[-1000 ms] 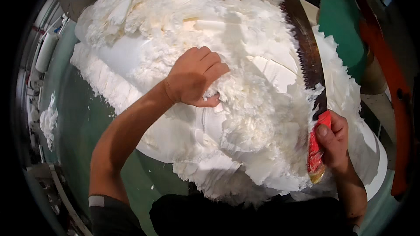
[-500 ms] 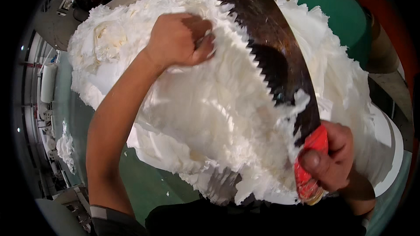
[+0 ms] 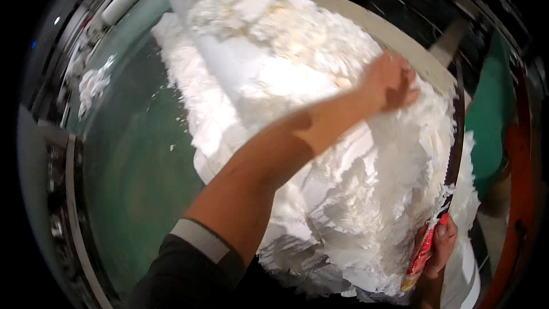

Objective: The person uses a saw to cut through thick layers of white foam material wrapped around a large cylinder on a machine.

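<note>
A large mass of white, layered, paper-like sheets [image 3: 349, 189] with shredded, ragged edges fills the middle. On the right, my right hand [image 3: 443, 243] is wrapped round the red handle of a hand saw [image 3: 456, 137]. Its long dark blade points away from me, seen almost edge-on, along the right part of the white sheets. White shreds cling to the blade near the handle. My left arm reaches across the mass. My left hand [image 3: 392, 83], slightly blurred, rests at its far right edge with fingers curled; whatever they may hold is hidden.
A green floor [image 3: 137, 166] lies to the left, with a clump of white scraps [image 3: 94, 86] and small bits on it. Behind the mass runs a beige curved edge [image 3: 366, 20]. A green panel [image 3: 492, 114] and an orange-red beam [image 3: 517, 177] stand at the right.
The view has swung left. My left hand has moved right across the white mass, toward the blade. The saw has turned from showing its broad side to nearly edge-on, still in my right hand.
</note>
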